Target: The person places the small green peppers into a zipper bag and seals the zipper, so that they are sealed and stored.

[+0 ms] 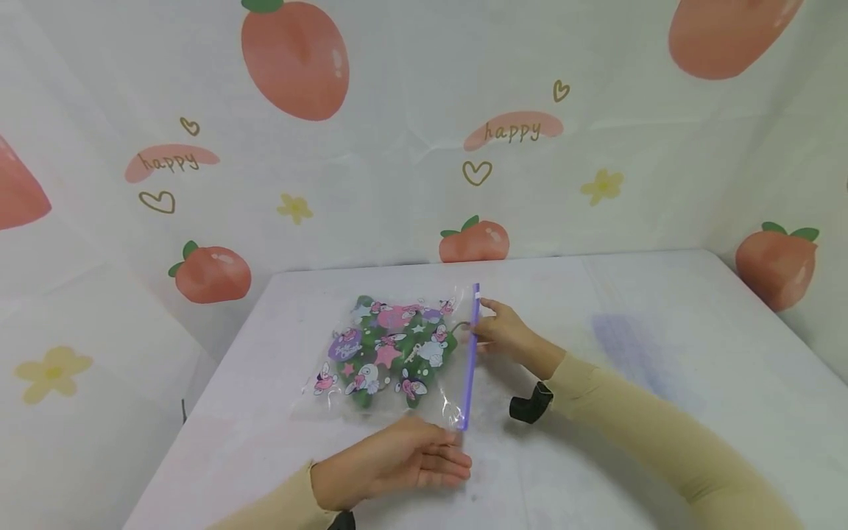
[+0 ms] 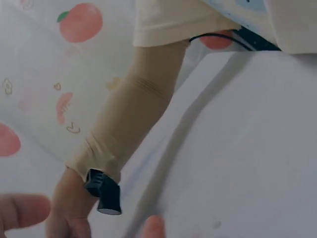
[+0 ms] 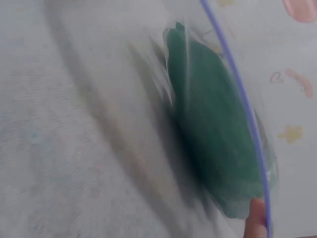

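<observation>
A clear zip bag [image 1: 391, 353], printed with pink and purple cartoon figures and stars, stands or lies on the table with something green inside. A purple zip strip [image 1: 472, 361] runs along its right edge. My right hand [image 1: 513, 335] pinches that strip near its far end. In the right wrist view a fingertip [image 3: 256, 218] meets the strip beside the green content [image 3: 213, 119]. My left hand [image 1: 411, 456] is at the strip's near end, fingers loosely extended; whether it touches the bag is hidden. Two of its fingertips [image 2: 25, 210] show apart in the left wrist view.
The white table [image 1: 629, 442] carries a faint purple stain [image 1: 626, 353] on the right. Behind it hangs a white cloth [image 1: 397, 147] printed with peaches, flowers and hearts. A black wrist camera [image 1: 530, 405] sits on the right sleeve.
</observation>
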Tool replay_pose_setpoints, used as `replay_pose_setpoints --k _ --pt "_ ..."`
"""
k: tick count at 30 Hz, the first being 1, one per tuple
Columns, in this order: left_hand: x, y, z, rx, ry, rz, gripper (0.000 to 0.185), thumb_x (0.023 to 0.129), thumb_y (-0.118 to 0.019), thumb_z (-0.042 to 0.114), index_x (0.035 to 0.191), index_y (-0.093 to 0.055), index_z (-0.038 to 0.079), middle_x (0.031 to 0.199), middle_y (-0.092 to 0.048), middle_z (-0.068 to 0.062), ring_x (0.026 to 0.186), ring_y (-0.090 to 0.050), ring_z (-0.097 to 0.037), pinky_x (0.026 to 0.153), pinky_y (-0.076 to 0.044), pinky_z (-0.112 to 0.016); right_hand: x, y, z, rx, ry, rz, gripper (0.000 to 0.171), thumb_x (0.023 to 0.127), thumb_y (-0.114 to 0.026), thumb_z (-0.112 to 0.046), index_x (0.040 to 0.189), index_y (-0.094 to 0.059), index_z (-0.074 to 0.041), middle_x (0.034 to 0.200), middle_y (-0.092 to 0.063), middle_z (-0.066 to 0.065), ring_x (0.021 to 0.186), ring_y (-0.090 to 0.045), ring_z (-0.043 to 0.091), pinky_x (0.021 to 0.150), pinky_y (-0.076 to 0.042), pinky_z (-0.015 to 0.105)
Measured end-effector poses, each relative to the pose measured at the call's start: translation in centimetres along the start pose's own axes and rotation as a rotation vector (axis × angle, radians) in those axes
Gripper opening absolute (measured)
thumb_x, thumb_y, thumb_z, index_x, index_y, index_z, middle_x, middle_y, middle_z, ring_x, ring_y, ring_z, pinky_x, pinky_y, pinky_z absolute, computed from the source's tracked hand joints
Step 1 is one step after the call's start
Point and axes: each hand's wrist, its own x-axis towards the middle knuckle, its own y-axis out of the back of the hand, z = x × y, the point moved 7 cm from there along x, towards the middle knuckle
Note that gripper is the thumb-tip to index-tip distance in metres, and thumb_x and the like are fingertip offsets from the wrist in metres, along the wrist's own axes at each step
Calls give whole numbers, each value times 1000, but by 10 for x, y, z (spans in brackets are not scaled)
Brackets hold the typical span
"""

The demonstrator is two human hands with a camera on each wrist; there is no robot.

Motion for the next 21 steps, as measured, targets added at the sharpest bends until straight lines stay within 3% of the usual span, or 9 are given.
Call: replay_pose_setpoints --k 2,4,6,11,15,18,21 --pt "-6 -3 6 154 -26 -31 37 98 -53 15 125 -54 -10 112 -67 -16 100 -67 -22 92 -54 -39 -5 3 -5 -21 53 -13 74 93 -49 8 155 -10 -2 116 -62 26 87 -69 20 65 -57 26" --pt "-13 -4 20 298 -116 -41 40 97 -53 14 130 -54 -9 118 -64 -17 104 -65 -22 91 -55 -37 -8 8 -9 -32 88 -15 73 93 -50 8 154 -12 -1 110 -65 22 80 -68 14 64 -57 25" --pt "-21 0 37 404 -217 -1 39 98 -53 14 131 -53 -6 122 -61 -19 107 -63 -25 91 -54 -36 -10 15 -13 -55 113 -1 70 93 -52 7 153 -17 -1 107 -66 20 77 -66 10 65 -57 24" --pt "-44 21 83 550 -446 199 40 100 -51 16 136 -49 -2 133 -55 -21 121 -55 -34 102 -48 -39 -15 36 -19 -114 169 29 62 95 -54 2 151 -27 0 113 -66 22 80 -67 9 70 -58 24" --pt "-60 43 108 623 -577 409 39 101 -51 14 138 -48 3 133 -57 -15 125 -52 -30 106 -43 -42 -18 55 -20 -121 211 32 57 96 -54 1 148 -31 3 118 -64 28 83 -70 10 73 -58 25" --pt "-66 59 119 654 -619 533 40 101 -51 13 139 -47 5 134 -56 -14 126 -52 -28 107 -41 -46 -21 69 -20 -139 226 45 56 96 -56 -1 147 -33 5 116 -66 26 82 -70 9 73 -58 24" --pt "-67 74 125 653 -629 582 42 101 -50 13 142 -44 3 137 -53 -17 128 -50 -29 109 -38 -49 -24 80 -18 -146 225 60 56 95 -57 -2 146 -34 6 112 -69 21 81 -69 7 73 -58 23"
